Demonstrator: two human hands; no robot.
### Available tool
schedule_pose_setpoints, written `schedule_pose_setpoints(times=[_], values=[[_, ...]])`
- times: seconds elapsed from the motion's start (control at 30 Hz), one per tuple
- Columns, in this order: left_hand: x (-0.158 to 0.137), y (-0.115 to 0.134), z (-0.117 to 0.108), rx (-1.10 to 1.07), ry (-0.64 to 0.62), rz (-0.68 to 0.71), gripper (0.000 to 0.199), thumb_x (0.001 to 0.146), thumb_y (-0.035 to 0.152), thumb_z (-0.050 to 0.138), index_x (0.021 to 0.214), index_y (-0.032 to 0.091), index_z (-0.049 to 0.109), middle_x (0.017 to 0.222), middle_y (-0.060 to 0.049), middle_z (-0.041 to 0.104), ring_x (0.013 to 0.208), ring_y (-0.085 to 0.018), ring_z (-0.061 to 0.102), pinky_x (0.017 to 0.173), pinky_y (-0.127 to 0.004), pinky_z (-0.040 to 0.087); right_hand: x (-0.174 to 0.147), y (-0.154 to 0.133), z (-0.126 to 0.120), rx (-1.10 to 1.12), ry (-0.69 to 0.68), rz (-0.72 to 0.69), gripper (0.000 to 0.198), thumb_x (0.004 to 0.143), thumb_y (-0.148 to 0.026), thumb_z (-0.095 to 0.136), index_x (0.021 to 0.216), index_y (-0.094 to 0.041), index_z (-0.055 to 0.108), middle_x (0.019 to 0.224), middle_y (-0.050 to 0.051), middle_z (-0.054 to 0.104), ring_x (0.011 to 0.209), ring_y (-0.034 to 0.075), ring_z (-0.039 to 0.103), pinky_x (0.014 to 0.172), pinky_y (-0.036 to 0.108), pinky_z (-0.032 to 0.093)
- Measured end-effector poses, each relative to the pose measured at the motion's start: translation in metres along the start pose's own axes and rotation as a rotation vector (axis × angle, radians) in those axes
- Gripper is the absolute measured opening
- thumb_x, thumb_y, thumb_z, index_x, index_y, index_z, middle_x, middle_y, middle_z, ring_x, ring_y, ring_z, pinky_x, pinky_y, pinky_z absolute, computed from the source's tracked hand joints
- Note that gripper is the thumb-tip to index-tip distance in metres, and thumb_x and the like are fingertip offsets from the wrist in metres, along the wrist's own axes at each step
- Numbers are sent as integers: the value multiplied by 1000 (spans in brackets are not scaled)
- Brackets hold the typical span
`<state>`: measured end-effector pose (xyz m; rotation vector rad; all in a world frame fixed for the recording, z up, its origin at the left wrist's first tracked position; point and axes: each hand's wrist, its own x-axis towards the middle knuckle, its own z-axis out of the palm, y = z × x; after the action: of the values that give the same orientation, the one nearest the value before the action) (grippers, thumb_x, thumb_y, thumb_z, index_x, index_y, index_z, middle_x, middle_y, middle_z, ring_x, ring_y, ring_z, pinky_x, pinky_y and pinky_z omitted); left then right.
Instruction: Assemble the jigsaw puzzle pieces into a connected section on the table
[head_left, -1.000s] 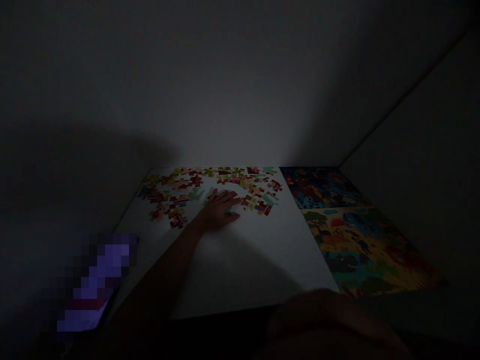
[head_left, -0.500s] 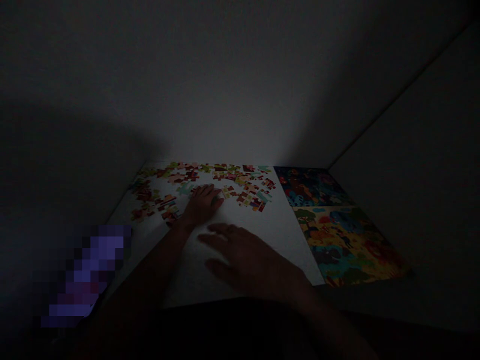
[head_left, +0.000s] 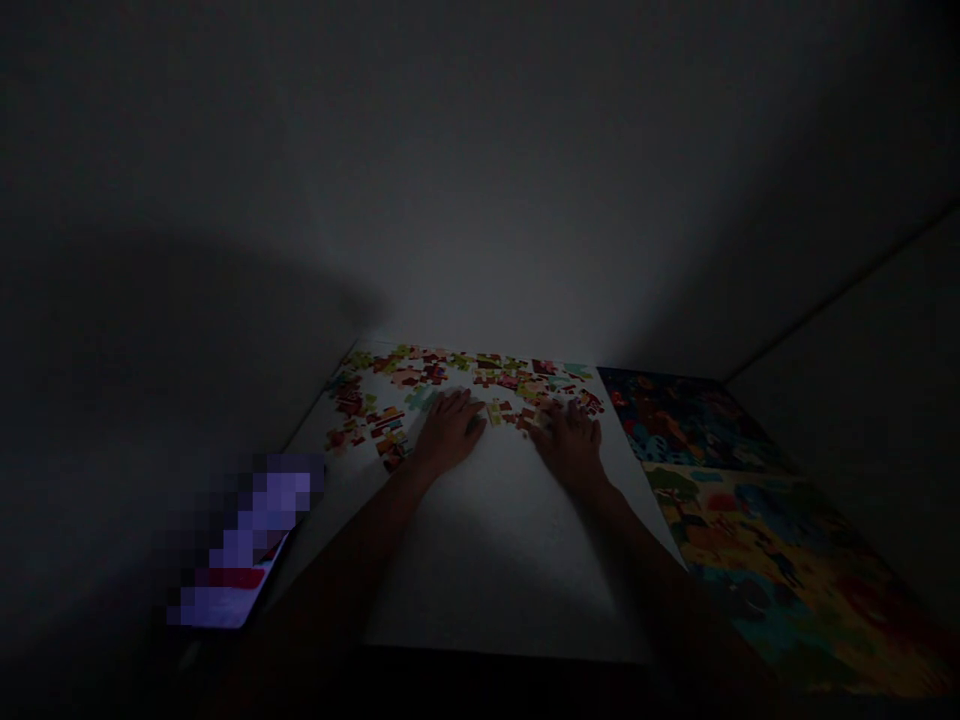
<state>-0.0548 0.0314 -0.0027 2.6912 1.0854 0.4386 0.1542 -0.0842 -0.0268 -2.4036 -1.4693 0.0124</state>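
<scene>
Several loose jigsaw pieces in red, green, pink and pale blue lie across the far part of a white tabletop. My left hand rests palm down with fingers stretched out, beside a pale blue-green piece. On the right side of the spread, my right hand lies over some pieces, its fingers apart and partly covering them. Neither hand shows a piece gripped. The scene is very dark, so what lies under the fingertips is hard to make out.
Two illustrated picture sheets lie on the right: a dark blue one behind and a yellow animal scene in front. A lit screen, pixelated, stands at the left edge. A pale wall rises behind the table.
My right hand has moved forward from the near middle of the table onto the pieces at right. My left hand stays by the pale blue-green piece. The camera view has shifted.
</scene>
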Motion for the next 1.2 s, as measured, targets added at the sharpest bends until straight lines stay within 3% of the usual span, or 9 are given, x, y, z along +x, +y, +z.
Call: schedule_pose_setpoints(times=[0.2, 0.33, 0.5, 0.6, 0.77, 0.9, 1.03, 1.1, 1.2], values=[[-55, -14, -6, 187, 108, -368, 55, 96, 46, 45, 140, 14, 51, 154, -21, 36, 145, -43, 25, 116, -64, 18, 36, 1, -1, 51, 63, 169, 67, 92, -61, 43, 144, -19, 48, 155, 20, 31, 144, 43, 23, 112, 65, 16], [-80, -25, 3, 200, 127, -248, 57, 97, 47, 41, 144, 14, 46, 155, -20, 35, 146, -40, 24, 116, -61, 21, 41, 3, -5, 104, -1, 17, 53, 96, -56, 42, 139, -29, 55, 152, 13, 40, 145, 39, 24, 112, 66, 10], [-51, -27, 5, 114, -46, 52, 56, 98, 48, 40, 147, 21, 42, 157, -12, 33, 147, -30, 27, 119, -50, 24, 31, 11, -11, 156, -54, -157, 40, 95, -52, 48, 124, -33, 68, 149, 10, 47, 144, 35, 30, 112, 68, 3], [-34, -24, 1, 131, -69, 82, 58, 99, 50, 39, 148, 21, 39, 159, -12, 30, 148, -28, 24, 120, -50, 21, 17, 7, -13, 118, -55, -217, 49, 91, -56, 53, 132, -30, 62, 155, 12, 38, 147, 38, 21, 114, 67, 4], [-26, -35, -6, 171, -24, 109, 50, 99, 47, 40, 144, 26, 45, 153, -7, 42, 142, -26, 36, 120, -49, 22, 2, -6, -13, 77, -222, -390, 75, 81, -63, 64, 146, -31, 45, 158, 12, 32, 147, 38, 19, 115, 64, 10], [-21, -62, -15, 223, 129, -33, 44, 98, 42, 42, 131, 18, 57, 139, -13, 56, 130, -29, 50, 112, -48, 34, 13, -2, -11, 104, -38, -314, 45, 94, -44, 55, 135, -25, 57, 146, 14, 49, 140, 33, 37, 115, 60, 16], [-16, -67, -19, 234, 249, -210, 35, 95, 33, 42, 116, 17, 65, 121, -13, 66, 112, -29, 61, 100, -45, 45, 34, 8, -14, 265, 139, -219, 30, 94, -31, 51, 115, -16, 68, 128, 17, 62, 125, 30, 53, 108, 52, 35], [-16, -53, -16, 202, 304, -173, 34, 96, 32, 42, 115, 18, 66, 123, -12, 65, 114, -28, 60, 102, -45, 44, 34, 3, -26, 429, 211, -256, 29, 93, -29, 50, 107, -14, 69, 121, 17, 65, 117, 29, 58, 103, 49, 42], [-22, -22, -5, 96, 228, 83, 34, 97, 33, 43, 120, 22, 65, 131, -8, 62, 123, -25, 55, 109, -44, 40, 0, -23, -66, 605, 290, -376, 27, 94, -27, 46, 109, -19, 67, 114, 11, 68, 109, 23, 62, 95, 42, 50]])
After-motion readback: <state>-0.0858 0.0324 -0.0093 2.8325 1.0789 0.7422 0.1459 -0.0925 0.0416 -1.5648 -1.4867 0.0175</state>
